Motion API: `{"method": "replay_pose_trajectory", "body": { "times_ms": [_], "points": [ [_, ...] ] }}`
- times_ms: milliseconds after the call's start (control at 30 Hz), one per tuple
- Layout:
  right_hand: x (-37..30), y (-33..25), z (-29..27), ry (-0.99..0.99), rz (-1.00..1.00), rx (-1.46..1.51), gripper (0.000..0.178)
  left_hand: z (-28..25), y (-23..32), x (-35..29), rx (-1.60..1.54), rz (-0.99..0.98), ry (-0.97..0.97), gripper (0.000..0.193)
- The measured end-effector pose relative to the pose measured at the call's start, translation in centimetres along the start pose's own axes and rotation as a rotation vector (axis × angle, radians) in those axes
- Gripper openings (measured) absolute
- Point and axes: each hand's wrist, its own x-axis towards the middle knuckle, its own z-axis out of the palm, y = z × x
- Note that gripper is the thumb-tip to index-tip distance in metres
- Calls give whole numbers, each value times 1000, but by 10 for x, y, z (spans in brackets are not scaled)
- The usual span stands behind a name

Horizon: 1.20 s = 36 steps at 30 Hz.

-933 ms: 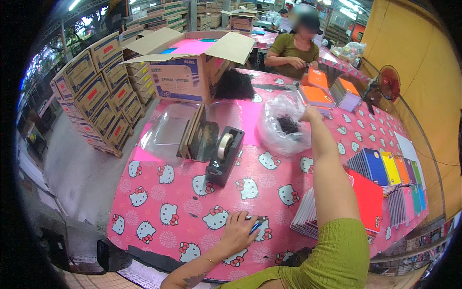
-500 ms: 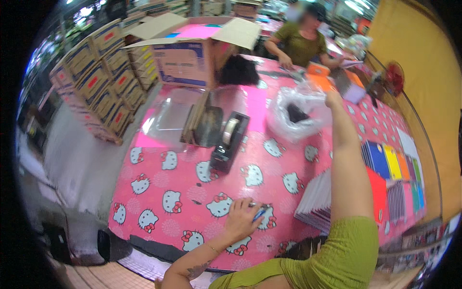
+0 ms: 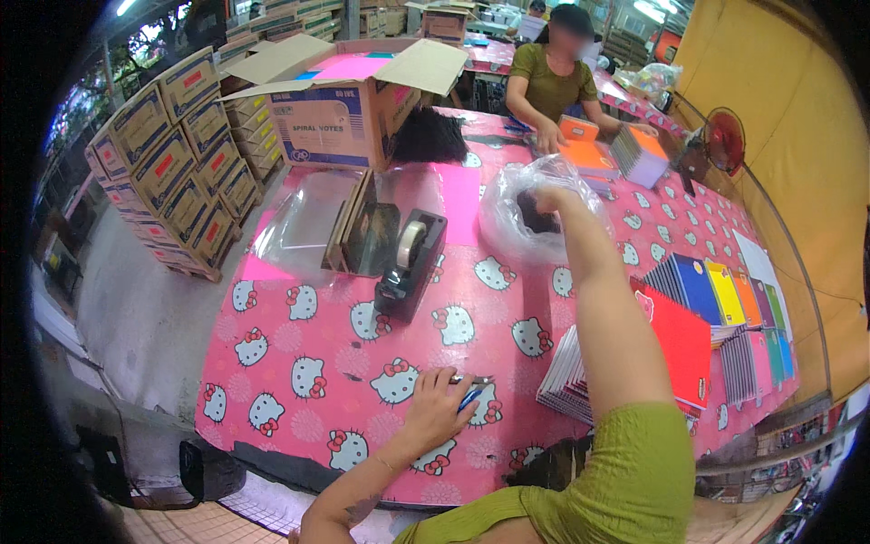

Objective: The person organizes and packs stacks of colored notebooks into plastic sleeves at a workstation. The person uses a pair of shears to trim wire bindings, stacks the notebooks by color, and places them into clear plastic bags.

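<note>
My left hand (image 3: 433,412) rests on the pink table near its front edge, fingers closed round a small blue-handled tool (image 3: 469,397) with a metal part; its exact kind does not show. My right arm stretches far forward, and my right hand (image 3: 547,198) dips into the mouth of a clear plastic bag (image 3: 507,231). Something dark (image 3: 533,214) lies inside that bag beside the hand. The fingers of this hand are hidden, so its grip cannot be made out. Beneath the right forearm stands a stack of spiral notebooks (image 3: 675,349) with a red cover on top.
A black tape dispenser (image 3: 412,263) stands mid-table beside cardboard pieces (image 3: 349,222) and clear plastic sheeting (image 3: 304,227). Behind them is an open carton (image 3: 331,122). Coloured notebooks (image 3: 702,290) line the right. Across the table a co-worker (image 3: 553,77) handles orange notebooks (image 3: 584,156).
My right hand has moved left and down, from beyond the bag's right side into its mouth. The left hand stays on the table with the tool. The view has shifted slightly.
</note>
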Motion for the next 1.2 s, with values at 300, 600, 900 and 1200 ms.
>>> {"method": "replay_pose_trajectory", "body": {
  "times_ms": [300,600,900,1200],
  "points": [
    [-63,-99,-66,15,-199,77,32,-8,-9,-18,68,-106,11,44],
    [-377,-99,-87,295,-855,-72,46,2,0,-16,-386,-283,172,36],
    [-478,-51,30,338,-1076,-99,61,-23,150,11,-1495,-359,64,42],
    [-465,-39,60,370,-1088,-69,35,-5,171,28,-1593,-497,141,36]
  ]
}}
